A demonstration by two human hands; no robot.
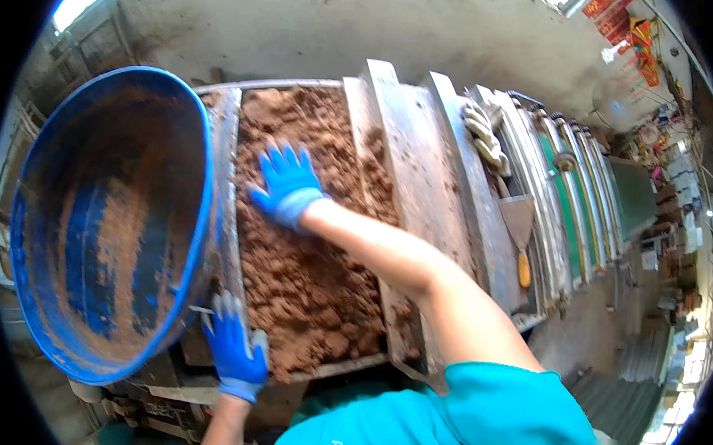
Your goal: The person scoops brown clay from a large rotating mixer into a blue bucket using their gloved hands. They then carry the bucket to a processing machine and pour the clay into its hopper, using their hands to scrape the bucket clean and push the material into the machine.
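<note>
Brown crumbly soil-like material (305, 288) fills a wide metal-edged bed in front of me. My right hand (288, 188), in a blue-coated glove, lies on this material with its fingers spread, palm down, holding nothing. My left hand (235, 351), gloved the same way, is at the near left corner of the bed, beside the barrel; its fingers are stretched out. A large blue barrel (207, 174) lies tipped at the left, its mouth toward me and its inner wall smeared with brown residue. A small pale rod (200, 309) sticks out near my left fingertips.
Metal bars (451, 115) cross the bench right of the material. Near them lie a pale work glove (483, 136) and a broad scraper (520, 231) with a yellow handle. Farther right are metal rollers (575, 202) over a green surface. A bare wall (302, 26) stands behind.
</note>
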